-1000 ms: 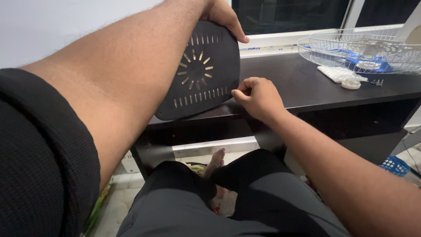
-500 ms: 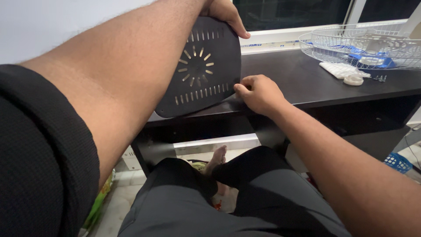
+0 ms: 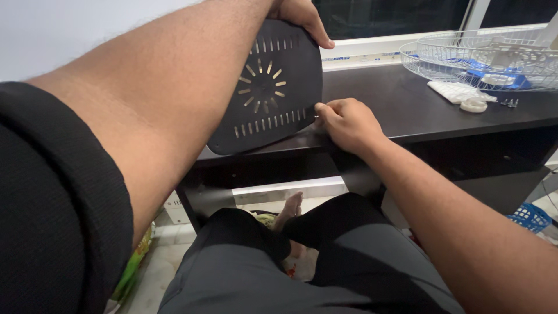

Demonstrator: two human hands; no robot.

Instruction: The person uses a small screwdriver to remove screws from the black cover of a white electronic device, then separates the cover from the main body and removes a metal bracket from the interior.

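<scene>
The dark desk (image 3: 407, 110) runs wide under the window, and standing on edge near its front left corner is the black vented panel (image 3: 270, 87), slotted face turned toward the camera, long axis running upright and leaning a touch left. The left hand (image 3: 299, 17) clamps the panel's top edge, fingers curled over it. The right hand (image 3: 349, 122) sits at the panel's lower right corner, fingers pinched narrow on something tiny there, possibly a screw, too small to tell. Should the top grip slacken, I'd judge the panel could tip off the desk's front edge. Toward the right end lie a white wire fan guard (image 3: 482, 55), then a white roll of tape (image 3: 474, 105).
</scene>
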